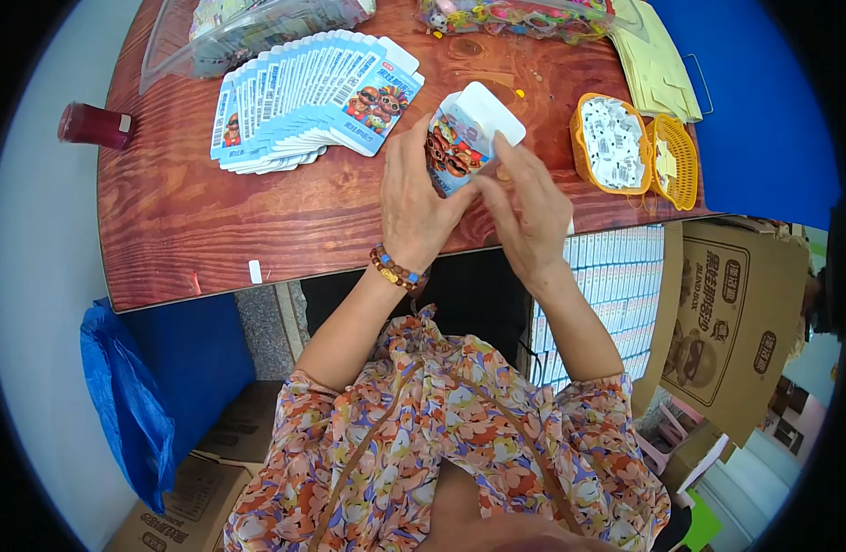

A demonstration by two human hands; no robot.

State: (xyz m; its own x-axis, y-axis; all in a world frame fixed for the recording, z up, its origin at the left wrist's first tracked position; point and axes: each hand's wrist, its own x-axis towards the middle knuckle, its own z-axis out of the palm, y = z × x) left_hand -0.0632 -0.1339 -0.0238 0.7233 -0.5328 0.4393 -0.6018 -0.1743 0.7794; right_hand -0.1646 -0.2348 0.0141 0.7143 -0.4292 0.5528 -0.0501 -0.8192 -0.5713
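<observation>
Inside the near edge of the table (pixel 322 207), I observe the small box (pixel 455 152). The left hand (pixel 412 189) grips it, fingers closed on its left side. The right hand's (pixel 530 207) thumb and forefinger meet its right side; I cannot tell whether they pinch. Fanned cartons (pixel 299 101) lie leftward; a yellow basket (pixel 582 155) occupies the right edge.

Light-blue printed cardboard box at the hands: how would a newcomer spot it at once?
Start at the reddish-brown wooden table, then find the left hand and right hand above it. Between them is the small light-blue cardboard box printed with cartoon figures, its white flap uppermost. Unlike the similar light-blue boxes fanned out to its left, it alone is held.
</observation>
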